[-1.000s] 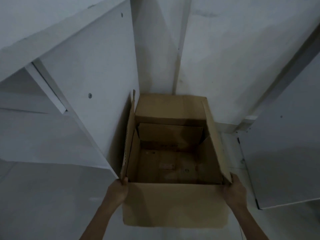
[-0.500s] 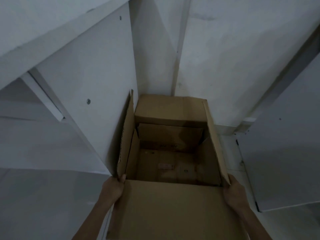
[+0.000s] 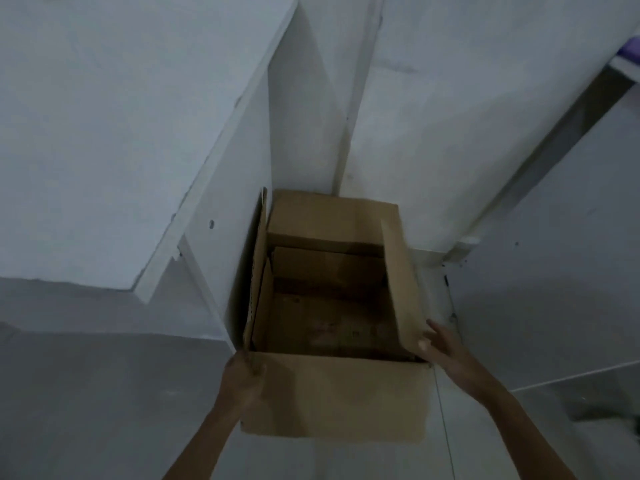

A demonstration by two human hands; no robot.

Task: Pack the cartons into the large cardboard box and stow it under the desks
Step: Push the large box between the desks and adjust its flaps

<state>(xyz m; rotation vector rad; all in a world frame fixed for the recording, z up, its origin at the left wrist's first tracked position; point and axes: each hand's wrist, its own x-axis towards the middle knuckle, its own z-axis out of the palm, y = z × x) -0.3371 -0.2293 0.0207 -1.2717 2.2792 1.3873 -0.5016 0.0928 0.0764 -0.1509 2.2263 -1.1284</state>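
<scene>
Both hands extended forward: left hand [image 3: 242, 379] gripping, right hand [image 3: 441, 348] pinching.

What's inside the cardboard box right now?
No cartons show inside the box: only its bare, dim cardboard floor and an inner flap at the far end. The right flap hides the right inner edge.

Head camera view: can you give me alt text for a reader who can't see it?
A person's left hand and right hand grip an open large cardboard box on the floor between white desk panels, the right hand holding its side flap.
</scene>
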